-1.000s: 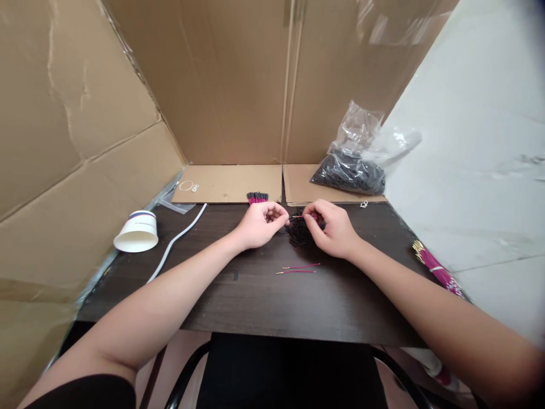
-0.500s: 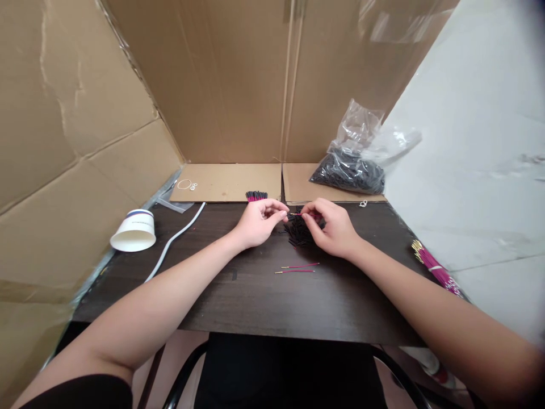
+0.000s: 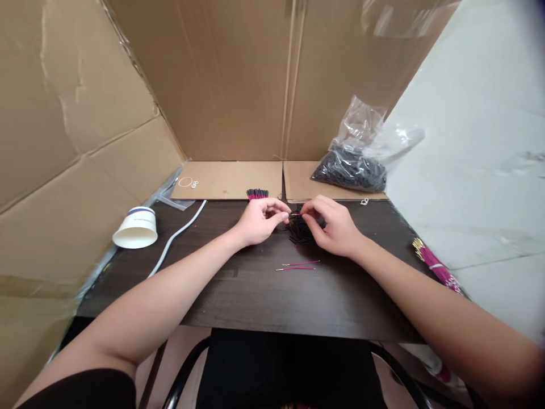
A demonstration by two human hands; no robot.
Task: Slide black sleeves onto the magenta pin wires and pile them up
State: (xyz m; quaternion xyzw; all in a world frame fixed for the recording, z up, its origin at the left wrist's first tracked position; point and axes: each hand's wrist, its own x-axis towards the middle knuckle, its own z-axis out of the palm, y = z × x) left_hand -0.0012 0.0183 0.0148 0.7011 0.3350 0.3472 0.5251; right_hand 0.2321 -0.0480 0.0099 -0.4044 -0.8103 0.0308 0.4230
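Observation:
My left hand (image 3: 260, 220) and my right hand (image 3: 334, 226) meet over the middle of the dark table (image 3: 255, 295). My right hand pinches a thin pink wire (image 3: 298, 215) that points left. My left hand's thumb and forefinger are pinched right at that wire's left tip, on something too small to make out. Under the hands lies a small heap of black sleeves (image 3: 299, 232). Two loose pink wires with gold tips (image 3: 298, 266) lie just in front of the hands. A bundle of pink wires with black ends (image 3: 257, 194) stands behind my left hand.
A clear bag of black sleeves (image 3: 351, 167) sits at the back right on cardboard. A bundle of pink wires (image 3: 434, 267) lies at the table's right edge. A tipped paper cup (image 3: 136, 228) and a white cable (image 3: 176, 236) lie at left. Cardboard walls enclose the back and left.
My hands have closed the small gap between them, so my left fingertips now touch the tip of the wire. The view has shifted slightly.

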